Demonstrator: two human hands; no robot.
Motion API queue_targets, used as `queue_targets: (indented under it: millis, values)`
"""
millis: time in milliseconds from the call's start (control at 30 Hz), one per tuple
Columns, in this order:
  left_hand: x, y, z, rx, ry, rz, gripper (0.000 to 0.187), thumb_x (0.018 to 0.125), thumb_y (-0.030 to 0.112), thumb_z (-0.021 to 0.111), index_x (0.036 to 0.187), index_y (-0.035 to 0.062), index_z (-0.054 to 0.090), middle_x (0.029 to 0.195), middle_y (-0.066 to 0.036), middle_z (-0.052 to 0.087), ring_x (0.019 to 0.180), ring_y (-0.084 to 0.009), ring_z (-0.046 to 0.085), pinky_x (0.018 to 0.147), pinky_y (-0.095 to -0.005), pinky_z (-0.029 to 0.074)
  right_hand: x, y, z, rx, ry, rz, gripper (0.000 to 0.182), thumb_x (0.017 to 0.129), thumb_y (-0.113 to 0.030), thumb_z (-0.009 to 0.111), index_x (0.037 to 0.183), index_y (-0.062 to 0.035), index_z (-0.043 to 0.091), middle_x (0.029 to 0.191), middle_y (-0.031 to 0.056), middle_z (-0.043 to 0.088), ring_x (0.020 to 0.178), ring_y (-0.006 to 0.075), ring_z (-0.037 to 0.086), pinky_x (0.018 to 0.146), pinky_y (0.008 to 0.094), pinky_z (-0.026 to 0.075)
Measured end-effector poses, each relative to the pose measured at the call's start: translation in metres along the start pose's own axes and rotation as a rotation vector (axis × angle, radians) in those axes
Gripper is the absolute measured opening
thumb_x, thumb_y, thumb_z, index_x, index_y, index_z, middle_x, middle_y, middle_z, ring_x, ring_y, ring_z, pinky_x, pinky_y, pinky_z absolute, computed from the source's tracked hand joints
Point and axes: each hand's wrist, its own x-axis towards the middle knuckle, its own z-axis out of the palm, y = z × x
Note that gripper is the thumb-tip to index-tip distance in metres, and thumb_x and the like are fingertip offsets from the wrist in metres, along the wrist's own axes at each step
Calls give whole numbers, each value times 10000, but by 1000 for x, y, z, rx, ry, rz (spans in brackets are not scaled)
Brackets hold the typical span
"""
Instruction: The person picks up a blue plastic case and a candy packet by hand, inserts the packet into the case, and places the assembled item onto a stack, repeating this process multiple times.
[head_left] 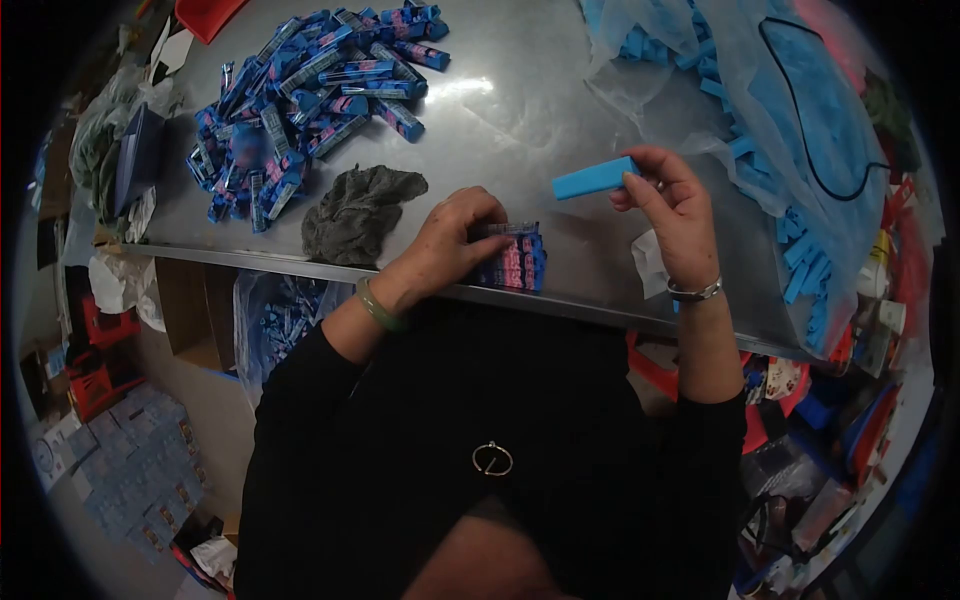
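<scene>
A plain light-blue stick-shaped block (592, 180) is pinched between the thumb and fingers of my right hand (672, 205), raised over the metal table. My left hand (455, 235) lies at the table's front edge, its fingers curled at the left side of a small stack of dark-blue and pink printed wrappers (518, 262). Its fingertips are partly hidden, so whether they grip the wrappers is unclear. A large heap of blue printed wrapped sticks (320, 85) lies at the back left. Many light-blue blocks (800, 255) lie in and beside clear plastic at the right.
A crumpled dark grey cloth (358, 212) lies left of my left hand on the metal table (480, 130). A white paper scrap (650, 265) is near my right wrist. Below the table edge at left, a clear bag (285, 325) holds wrapped pieces beside a cardboard box (200, 318).
</scene>
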Motion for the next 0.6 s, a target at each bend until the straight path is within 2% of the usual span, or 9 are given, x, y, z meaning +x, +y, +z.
queue_targets:
  millis: [133, 233, 300, 433, 500, 600]
  values:
    - [0, -8, 1, -66, 11, -10, 133, 759, 42, 718, 754, 12, 588, 817, -67, 574, 765, -212, 558, 655, -305, 469, 1, 0, -1, 51, -43, 46, 268, 923, -85, 591, 1173, 4, 546, 913, 58, 627, 794, 114, 635, 734, 244, 528]
    - [2, -10, 0, -9, 49, 72, 126, 759, 42, 718, 736, 11, 598, 798, -65, 594, 763, -219, 569, 660, -314, 471, 2, 4, -1, 16, -14, 39, 249, 926, -93, 591, 1154, -1, 559, 905, 45, 623, 763, 100, 620, 679, 226, 500]
    - [2, -11, 0, 31, 99, 119, 72, 767, 48, 714, 774, 15, 651, 800, -69, 614, 777, -229, 579, 674, -312, 476, 1, 4, 1, -112, 53, 1, 224, 924, -102, 595, 1128, -8, 580, 908, 32, 618, 747, 87, 597, 653, 211, 464]
    - [6, 1, -8, 44, 124, 169, 59, 798, 55, 700, 848, 25, 694, 832, -69, 636, 795, -204, 592, 689, -293, 477, 3, -7, 8, -40, 146, -101, 212, 926, -126, 597, 1105, -12, 596, 905, 23, 616, 753, 79, 584, 652, 204, 444]
    - [6, 4, -10, -182, 88, 58, 80, 837, 67, 682, 899, 22, 705, 855, -56, 648, 801, -149, 592, 707, -262, 470, 6, -16, 9, 67, 134, -75, 226, 932, -161, 595, 1102, -13, 603, 899, 26, 615, 761, 79, 582, 669, 209, 451]
    - [6, 8, -14, -334, -7, 4, 104, 869, 69, 653, 935, 5, 700, 926, -67, 660, 851, -122, 598, 759, -250, 466, 11, -18, 4, 123, 58, 12, 243, 939, -183, 585, 1113, -14, 603, 892, 25, 617, 760, 81, 585, 673, 213, 456]
